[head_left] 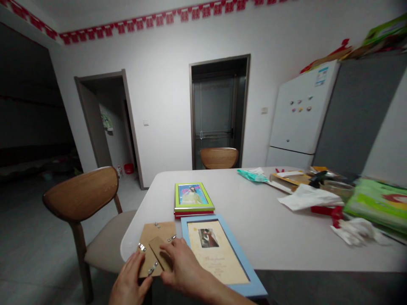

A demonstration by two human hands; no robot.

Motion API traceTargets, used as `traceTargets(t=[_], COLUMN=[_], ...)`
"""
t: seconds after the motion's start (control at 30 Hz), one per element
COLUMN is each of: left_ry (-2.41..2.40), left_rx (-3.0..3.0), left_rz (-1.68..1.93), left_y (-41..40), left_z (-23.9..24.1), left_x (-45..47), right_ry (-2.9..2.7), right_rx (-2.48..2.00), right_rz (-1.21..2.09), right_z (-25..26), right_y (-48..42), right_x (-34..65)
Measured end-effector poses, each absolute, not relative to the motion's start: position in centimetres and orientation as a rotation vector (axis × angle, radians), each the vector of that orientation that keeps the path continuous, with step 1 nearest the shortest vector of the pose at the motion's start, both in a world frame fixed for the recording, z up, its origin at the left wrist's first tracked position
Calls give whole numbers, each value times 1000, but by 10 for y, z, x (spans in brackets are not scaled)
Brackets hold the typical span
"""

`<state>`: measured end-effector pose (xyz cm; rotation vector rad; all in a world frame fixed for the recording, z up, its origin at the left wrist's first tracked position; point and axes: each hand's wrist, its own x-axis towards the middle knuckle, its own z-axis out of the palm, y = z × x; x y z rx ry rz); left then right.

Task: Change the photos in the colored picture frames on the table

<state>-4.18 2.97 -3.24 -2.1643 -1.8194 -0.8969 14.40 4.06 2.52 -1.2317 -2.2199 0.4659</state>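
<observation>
A brown picture-frame backing board [146, 234] lies at the table's near left corner, with metal clips along its edges. On it is a brown stand leg [155, 245]. My left hand [129, 277] grips the board's near left corner, fingers at the left edge and thumb at the near edge. My right hand [182, 264] curls its fingers over the stand leg, its thumb near the board's close edge. Beside the right hand lies a light blue picture frame [237, 254], face up, holding a cream printed sheet with a small photo.
Beyond the blue frame, a green picture frame [194, 208] rests on a red one [190, 214]. Tissues [310, 198], a teal packet [252, 176] and a green package [378, 205] crowd the table's right side. A wooden chair [84, 192] stands at left, another [219, 158] behind the table [270, 241].
</observation>
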Motion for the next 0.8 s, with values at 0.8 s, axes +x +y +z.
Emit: traceTargets(t=[0.8], left_ry=[-1720], left_rx=[-2830], left_rz=[-686], left_y=[10], left_z=[6], left_x=[89], right_ry=[-2123], right_rx=[-1484], right_rz=[215], right_z=[6], right_y=[14], right_x=[278])
